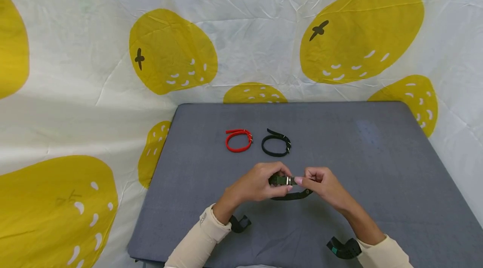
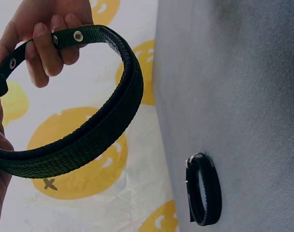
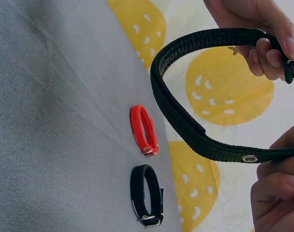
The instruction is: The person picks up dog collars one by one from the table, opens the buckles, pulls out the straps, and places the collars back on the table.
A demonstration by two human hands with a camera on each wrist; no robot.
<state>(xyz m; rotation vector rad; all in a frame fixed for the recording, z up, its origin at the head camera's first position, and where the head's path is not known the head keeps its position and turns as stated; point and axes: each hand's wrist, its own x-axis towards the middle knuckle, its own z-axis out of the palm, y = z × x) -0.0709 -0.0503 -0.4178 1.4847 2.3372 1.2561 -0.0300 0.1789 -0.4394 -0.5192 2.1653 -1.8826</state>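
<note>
A dark green collar [image 1: 299, 195], its strap bent into a loop, is held over the table between both hands. My left hand [image 1: 260, 182] pinches its buckle end, with the metal buckle [image 1: 288, 180] showing between thumb and fingers. With thumb and curled fingers my right hand [image 1: 323, 183] grips the strap's other end, close beside the buckle. Metal eyelets [image 2: 78, 36] line that end in the left wrist view. The right wrist view shows the loop's padded inner side [image 3: 185, 46], and part of the buckle is covered by fingers.
Beyond the hands, a red collar [image 1: 239, 149] and a black collar [image 1: 274, 154] lie buckled in loops on the grey table [image 1: 203, 175]. A white cloth [image 1: 249, 50] with yellow fruit shapes hangs behind and to the sides.
</note>
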